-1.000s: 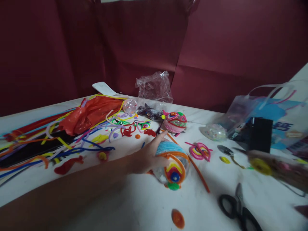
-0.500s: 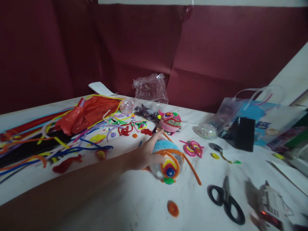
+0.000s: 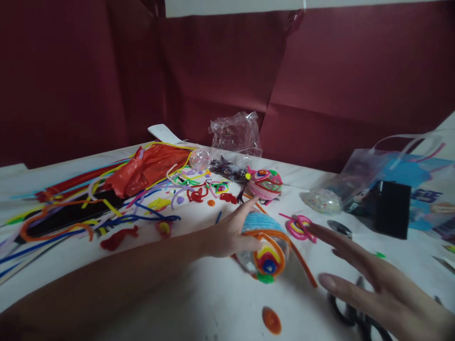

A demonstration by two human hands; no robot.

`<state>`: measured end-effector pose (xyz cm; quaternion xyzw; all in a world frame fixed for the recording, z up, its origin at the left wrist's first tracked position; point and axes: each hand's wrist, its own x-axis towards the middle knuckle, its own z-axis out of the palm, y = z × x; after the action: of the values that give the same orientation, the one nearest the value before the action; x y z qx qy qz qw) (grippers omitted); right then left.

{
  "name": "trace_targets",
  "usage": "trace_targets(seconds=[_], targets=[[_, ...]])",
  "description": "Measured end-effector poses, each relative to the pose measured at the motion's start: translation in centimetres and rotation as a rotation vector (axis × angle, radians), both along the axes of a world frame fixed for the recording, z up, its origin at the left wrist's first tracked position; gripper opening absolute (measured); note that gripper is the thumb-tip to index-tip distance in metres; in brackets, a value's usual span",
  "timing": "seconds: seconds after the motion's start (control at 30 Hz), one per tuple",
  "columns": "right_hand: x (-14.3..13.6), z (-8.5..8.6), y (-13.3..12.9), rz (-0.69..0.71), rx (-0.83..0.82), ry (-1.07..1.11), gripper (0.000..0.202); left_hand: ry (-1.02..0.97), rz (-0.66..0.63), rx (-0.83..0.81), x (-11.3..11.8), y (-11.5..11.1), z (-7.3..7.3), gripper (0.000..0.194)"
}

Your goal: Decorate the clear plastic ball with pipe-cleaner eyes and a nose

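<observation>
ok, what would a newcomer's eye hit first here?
Probably the decorated ball just right of centre, banded in blue and orange with an eye-like patch, the left hand on its side. Next, the right hand at lower right, fingers spread, partly hiding black-handled scissors. Then the crumpled red plastic at left, against a dark maroon backdrop.

Left arm [image 3: 124,277] extends forward, left grip [image 3: 232,233] curled — right grip [image 3: 387,294] spread loosely.
</observation>
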<state>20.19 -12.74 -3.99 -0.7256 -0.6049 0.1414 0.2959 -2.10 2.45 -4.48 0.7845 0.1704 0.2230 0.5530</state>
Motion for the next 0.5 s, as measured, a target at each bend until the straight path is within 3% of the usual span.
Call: trace_targets(seconds=[0.13, 0.3, 0.5], targets=[[-3.4, 2.0, 3.6, 0.102, -0.127, 0.162, 0.094, 0.013, -0.036, -0.016, 0.0, -0.1, 0.3, 0.096], [-4.1, 2.4, 5.3, 0.219, -0.138, 0.245, 0.087, 0.051, 0.003, 0.028, -0.1, -0.3, 0.5, 0.096], [-3.7, 1.9, 5.6, 0.237, -0.090, 0.256, 0.081, 0.024, -0.001, 0.038, 0.0, -0.1, 0.4, 0.096]])
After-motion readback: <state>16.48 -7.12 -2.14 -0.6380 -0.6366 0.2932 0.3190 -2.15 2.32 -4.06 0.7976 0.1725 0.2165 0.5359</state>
